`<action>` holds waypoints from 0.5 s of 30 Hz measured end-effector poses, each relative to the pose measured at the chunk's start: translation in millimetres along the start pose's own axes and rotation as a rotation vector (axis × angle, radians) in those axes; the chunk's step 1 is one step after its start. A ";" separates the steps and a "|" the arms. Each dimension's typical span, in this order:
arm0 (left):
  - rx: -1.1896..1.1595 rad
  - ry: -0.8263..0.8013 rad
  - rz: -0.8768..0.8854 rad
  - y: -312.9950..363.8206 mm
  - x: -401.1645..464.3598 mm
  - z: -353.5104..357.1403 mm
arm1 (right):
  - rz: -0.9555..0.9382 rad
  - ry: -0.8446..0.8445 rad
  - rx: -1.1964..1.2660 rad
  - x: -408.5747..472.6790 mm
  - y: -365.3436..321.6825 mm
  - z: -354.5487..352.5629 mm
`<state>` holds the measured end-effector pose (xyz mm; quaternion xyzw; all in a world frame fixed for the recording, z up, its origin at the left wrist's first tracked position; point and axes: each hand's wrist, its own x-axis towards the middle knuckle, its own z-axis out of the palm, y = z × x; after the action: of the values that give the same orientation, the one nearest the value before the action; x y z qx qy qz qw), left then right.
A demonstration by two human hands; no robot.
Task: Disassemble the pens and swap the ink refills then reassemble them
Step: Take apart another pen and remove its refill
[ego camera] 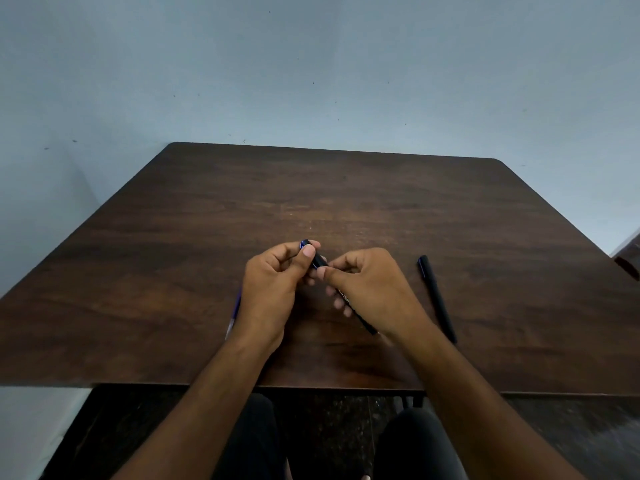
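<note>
Upper half of table (332, 188) left bare, open for passage. Right of centre blocked by black pen (437, 296); lower left by refill (234, 313), partly hidden.

A dark brown wooden counter (346, 188) with rounded far corners filled the middle of the scene, its far edge against a pale blue-grey wall (311, 64) flecked with small dark marks. Below the near edge lay a dark speckled floor (138, 427). At far right, a dark furniture corner (628, 261) showed.
</note>
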<state>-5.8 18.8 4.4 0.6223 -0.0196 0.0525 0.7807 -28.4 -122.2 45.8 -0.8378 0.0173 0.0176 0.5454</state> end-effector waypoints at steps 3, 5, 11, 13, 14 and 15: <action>-0.008 -0.012 -0.002 -1.1 0.0 -0.4 | -0.023 -0.012 -0.026 -0.2 1.1 -1.5; 0.014 -0.027 -0.001 -2.1 0.3 -1.4 | -0.028 -0.015 -0.033 0.4 1.6 -2.5; -0.022 -0.043 0.000 -1.3 1.2 0.0 | -0.079 0.018 -0.060 2.6 3.9 -3.1; -0.040 -0.038 0.010 -1.0 0.8 -0.4 | -0.146 0.045 -0.081 1.3 4.8 -1.5; -0.051 -0.032 0.013 -1.0 0.7 -1.1 | -0.175 0.058 -0.087 0.3 5.2 -0.2; -0.062 -0.025 0.014 -1.2 0.8 -1.2 | -0.196 0.066 -0.087 -0.6 5.6 1.1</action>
<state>-4.9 19.8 3.1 0.5983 -0.0352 0.0494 0.7989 -29.3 -123.4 40.2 -0.8585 -0.0475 -0.0625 0.5067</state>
